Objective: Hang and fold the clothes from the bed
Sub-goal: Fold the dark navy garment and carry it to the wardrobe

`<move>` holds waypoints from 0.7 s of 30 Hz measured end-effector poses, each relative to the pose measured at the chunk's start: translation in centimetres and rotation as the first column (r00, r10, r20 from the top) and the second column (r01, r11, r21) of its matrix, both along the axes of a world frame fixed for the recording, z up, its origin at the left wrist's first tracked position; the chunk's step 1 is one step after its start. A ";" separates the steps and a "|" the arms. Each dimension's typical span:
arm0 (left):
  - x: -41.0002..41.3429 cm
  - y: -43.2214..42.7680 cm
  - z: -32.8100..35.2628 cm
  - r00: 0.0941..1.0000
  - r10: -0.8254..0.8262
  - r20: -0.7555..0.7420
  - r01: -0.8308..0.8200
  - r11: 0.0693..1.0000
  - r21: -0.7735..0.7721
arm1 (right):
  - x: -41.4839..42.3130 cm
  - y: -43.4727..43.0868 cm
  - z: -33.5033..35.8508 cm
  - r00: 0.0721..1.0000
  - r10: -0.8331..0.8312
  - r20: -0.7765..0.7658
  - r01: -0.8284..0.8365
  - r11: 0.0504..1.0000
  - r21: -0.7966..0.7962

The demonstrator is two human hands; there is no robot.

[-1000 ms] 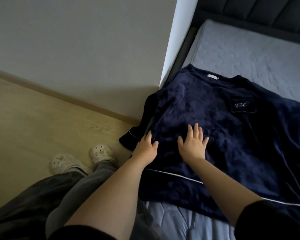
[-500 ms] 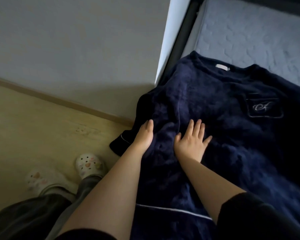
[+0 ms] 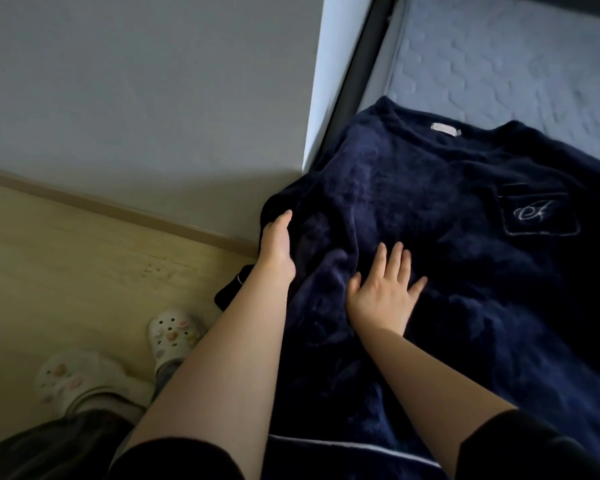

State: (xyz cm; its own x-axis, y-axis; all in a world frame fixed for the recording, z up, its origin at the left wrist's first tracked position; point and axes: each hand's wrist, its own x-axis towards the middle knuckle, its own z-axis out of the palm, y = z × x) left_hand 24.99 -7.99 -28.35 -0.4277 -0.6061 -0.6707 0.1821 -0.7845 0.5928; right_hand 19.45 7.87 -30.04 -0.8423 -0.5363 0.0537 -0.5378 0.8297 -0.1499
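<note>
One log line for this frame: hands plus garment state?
navy top: spread on bed | left hand: at top's left edge, grip unclear | right hand: flat on top | fold: not yet made

The top (image 3: 430, 209) is plush, velvety navy cloth. The mattress (image 3: 506, 71) is quilted matt fabric, the floor (image 3: 84, 258) pale matt wood, and the clogs (image 3: 172, 336) smooth plastic.

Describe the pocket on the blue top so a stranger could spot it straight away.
Find the bed, then the navy top spread on it. The pocket sits on its chest, below and right of the white neck label. It alone carries pale cursive stitching.
</note>
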 end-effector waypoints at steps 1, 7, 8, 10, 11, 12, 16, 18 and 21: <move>0.3 -0.3 0.1 0.993 0.089 -0.081 -0.084 0.994 0.065 | 0.0 0.0 0.0 1.000 -0.002 -0.001 0.002 1.000 0.002; 1.7 -0.5 1.6 0.807 0.468 -0.360 -0.257 0.827 0.500 | 0.2 0.0 0.2 1.000 -0.010 0.000 0.010 1.000 -0.001; 1.9 -0.4 1.5 0.778 0.517 -0.356 -0.282 0.794 0.538 | 0.2 0.0 0.2 1.000 -0.011 0.001 0.011 1.000 -0.002; 2.2 -0.5 1.1 0.718 0.602 -0.350 -0.311 0.727 0.613 | 0.3 0.0 0.2 1.000 -0.011 0.003 0.011 1.000 0.007; 2.4 -0.8 0.9 0.713 0.607 -0.351 -0.306 0.720 0.623 | 0.3 0.0 0.3 1.000 -0.011 0.003 0.011 1.000 0.014; 2.6 -1.0 0.6 0.726 0.588 -0.355 -0.290 0.731 0.618 | 0.3 0.0 0.3 1.000 -0.011 0.003 0.011 1.000 0.017; 2.5 -1.7 0.6 0.784 0.489 -0.382 -0.248 0.811 0.530 | 0.3 0.0 0.4 1.000 -0.014 0.010 0.014 1.000 0.016; 2.2 -1.8 1.2 0.799 0.454 -0.394 -0.249 0.846 0.471 | 0.3 0.0 0.4 1.000 -0.017 0.012 0.017 1.000 0.020; 2.1 -1.8 1.8 0.782 0.447 -0.434 -0.265 0.869 0.417 | 0.2 0.1 0.3 1.000 -0.017 0.008 0.017 1.000 0.021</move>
